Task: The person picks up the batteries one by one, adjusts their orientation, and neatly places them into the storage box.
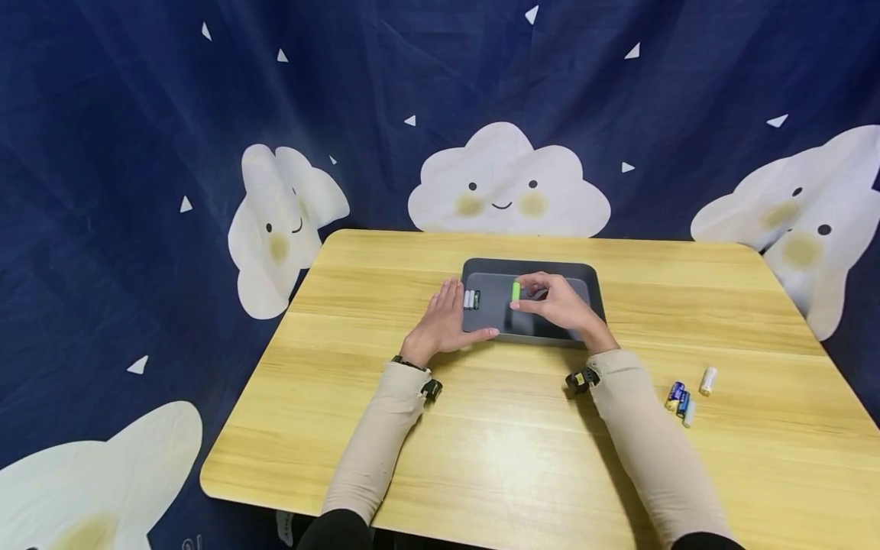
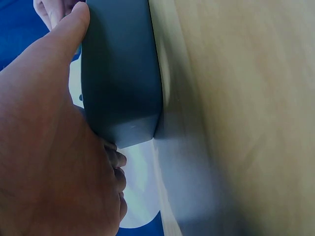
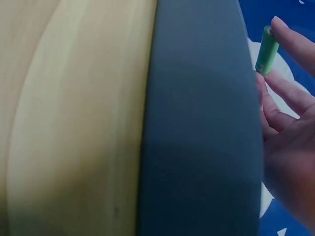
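Between thumb and fingertips, my right hand (image 1: pixel 558 304) pinches a green battery (image 1: pixel 516 291) by its two ends, over the dark grey tray (image 1: pixel 491 313). The right wrist view shows the same green battery (image 3: pixel 267 51) above the tray's side wall (image 3: pixel 202 118). My left hand (image 1: pixel 443 321) lies along the tray's left end with straight fingers, its thumb at the near rim. Inside the tray, beside those fingers, several batteries (image 1: pixel 471 299) sit in a row against the left wall. In the left wrist view, the left hand (image 2: pixel 54 142) touches the tray's corner (image 2: pixel 125 98).
To the right on the wooden table (image 1: pixel 495 451) lies a loose group of batteries: a blue and gold one (image 1: pixel 675 396), a blue one (image 1: pixel 684 404), a white one (image 1: pixel 690 414) and another white one (image 1: pixel 708 380). A dark blue cloud-patterned curtain (image 1: pixel 371 92) hangs behind the table.
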`<state>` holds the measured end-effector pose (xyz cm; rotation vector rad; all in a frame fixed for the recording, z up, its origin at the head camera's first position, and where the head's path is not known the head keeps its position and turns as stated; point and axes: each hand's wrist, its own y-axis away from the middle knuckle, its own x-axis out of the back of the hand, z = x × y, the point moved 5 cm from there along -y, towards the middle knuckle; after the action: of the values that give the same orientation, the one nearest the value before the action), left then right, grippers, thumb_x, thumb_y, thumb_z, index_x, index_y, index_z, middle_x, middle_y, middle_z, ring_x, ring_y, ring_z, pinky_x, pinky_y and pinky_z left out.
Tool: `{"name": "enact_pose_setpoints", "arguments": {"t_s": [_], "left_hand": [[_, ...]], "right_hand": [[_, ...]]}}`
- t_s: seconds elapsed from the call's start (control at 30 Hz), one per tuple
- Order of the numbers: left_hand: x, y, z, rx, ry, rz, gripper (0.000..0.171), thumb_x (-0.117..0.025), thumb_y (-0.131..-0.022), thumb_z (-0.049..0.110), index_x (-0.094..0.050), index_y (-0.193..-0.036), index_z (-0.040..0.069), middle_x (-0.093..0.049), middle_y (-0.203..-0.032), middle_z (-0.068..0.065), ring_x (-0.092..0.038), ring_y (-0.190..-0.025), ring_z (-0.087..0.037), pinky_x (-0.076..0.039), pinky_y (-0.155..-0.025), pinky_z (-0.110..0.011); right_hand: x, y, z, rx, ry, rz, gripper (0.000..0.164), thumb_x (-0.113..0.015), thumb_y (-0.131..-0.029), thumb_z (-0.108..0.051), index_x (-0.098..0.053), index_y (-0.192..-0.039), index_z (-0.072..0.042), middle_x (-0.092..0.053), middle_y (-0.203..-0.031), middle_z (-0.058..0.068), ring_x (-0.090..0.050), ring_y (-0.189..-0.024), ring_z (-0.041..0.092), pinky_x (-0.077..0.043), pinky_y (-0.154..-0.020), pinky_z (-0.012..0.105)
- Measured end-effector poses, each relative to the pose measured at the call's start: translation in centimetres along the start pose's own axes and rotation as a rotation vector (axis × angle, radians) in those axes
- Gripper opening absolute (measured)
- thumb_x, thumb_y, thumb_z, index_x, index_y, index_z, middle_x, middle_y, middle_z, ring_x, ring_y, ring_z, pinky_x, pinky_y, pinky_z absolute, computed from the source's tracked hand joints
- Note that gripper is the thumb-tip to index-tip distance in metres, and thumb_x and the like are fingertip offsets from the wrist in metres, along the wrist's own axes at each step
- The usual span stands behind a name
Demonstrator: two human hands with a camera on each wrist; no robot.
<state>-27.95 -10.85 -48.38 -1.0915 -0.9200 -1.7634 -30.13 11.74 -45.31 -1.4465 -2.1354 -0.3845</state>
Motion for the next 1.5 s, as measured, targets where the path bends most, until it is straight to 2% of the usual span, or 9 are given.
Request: {"name": "enact_pose_setpoints", "arguments": {"t_s": [0.27,0.47,0.63,0.8,1.07,1.37,1.5], "left_hand": [[-0.1,-0.1,-0.1,0.006,-0.008,0.003,0.125,-0.052,-0.088,0.082,0.000,-0.165,-0.001,0.002,-0.176,-0.018,0.003,-0.165,-0.030,-0.009,-0.134,-0.048],[-0.1,-0.3,-0.1,0.001,0.001,0.004,0.123,-0.053,-0.089,0.080,-0.001,-0.165,-0.002,0.001,-0.175,-0.019,0.002,-0.165,-0.031,-0.010,-0.134,-0.049],[-0.2,-0.3,-0.2,0.000,0.003,-0.001,0.123,-0.050,-0.089,0.081,-0.001,-0.165,-0.002,0.002,-0.175,-0.019,0.003,-0.165,-0.030,-0.009,-0.134,-0.048],[-0.4,-0.4,-0.3,-0.003,0.006,-0.009,0.125,-0.049,-0.088,0.083,0.000,-0.165,-0.002,0.004,-0.175,-0.019,0.006,-0.164,-0.030,-0.007,-0.135,-0.048],[-0.6,-0.7,-0.5,-0.003,0.005,-0.004,0.122,-0.053,-0.090,0.078,0.001,-0.165,-0.002,0.004,-0.175,-0.019,0.006,-0.164,-0.030,-0.008,-0.135,-0.049],[-0.7,-0.8,-0.5,-0.026,-0.007,0.011,0.123,-0.052,-0.090,0.079,0.000,-0.164,-0.003,0.003,-0.175,-0.021,0.005,-0.164,-0.032,-0.009,-0.134,-0.050],[-0.5,-0.7,-0.4,-0.021,-0.014,0.021,0.122,-0.053,-0.090,0.078,0.000,-0.164,-0.003,0.000,-0.175,-0.021,0.002,-0.164,-0.033,-0.011,-0.134,-0.050]], "right_hand": [[-1.7,-1.4,0.2,0.003,0.011,-0.007,0.055,-0.079,-0.093,-0.024,-0.062,-0.139,0.001,-0.063,-0.135,0.021,-0.061,-0.108,0.034,-0.052,-0.089,0.044],[-3.0,-2.4,0.4,0.038,0.037,-0.013,0.051,-0.079,-0.092,-0.017,-0.064,-0.136,0.004,-0.066,-0.130,0.024,-0.063,-0.103,0.034,-0.054,-0.087,0.046],[-3.9,-3.0,0.8,0.020,0.037,-0.025,0.053,-0.080,-0.091,-0.015,-0.063,-0.137,0.006,-0.067,-0.130,0.025,-0.064,-0.103,0.034,-0.054,-0.091,0.048],[-4.5,-3.4,1.0,-0.008,0.050,-0.038,0.055,-0.080,-0.090,-0.016,-0.062,-0.138,0.006,-0.068,-0.130,0.026,-0.064,-0.102,0.032,-0.054,-0.089,0.045],[-5.2,-4.0,0.4,-0.020,0.048,-0.065,0.056,-0.079,-0.091,-0.014,-0.060,-0.139,0.008,-0.068,-0.129,0.028,-0.067,-0.106,0.036,-0.056,-0.094,0.050],[-5.8,-4.6,0.3,-0.020,0.046,-0.068,0.054,-0.079,-0.091,-0.014,-0.061,-0.137,0.009,-0.069,-0.128,0.029,-0.067,-0.094,0.030,-0.056,-0.084,0.040],[-6.0,-4.9,0.5,-0.011,0.054,-0.059,0.054,-0.080,-0.090,-0.013,-0.062,-0.135,0.010,-0.069,-0.128,0.030,-0.070,-0.097,0.033,-0.058,-0.091,0.046]]}}
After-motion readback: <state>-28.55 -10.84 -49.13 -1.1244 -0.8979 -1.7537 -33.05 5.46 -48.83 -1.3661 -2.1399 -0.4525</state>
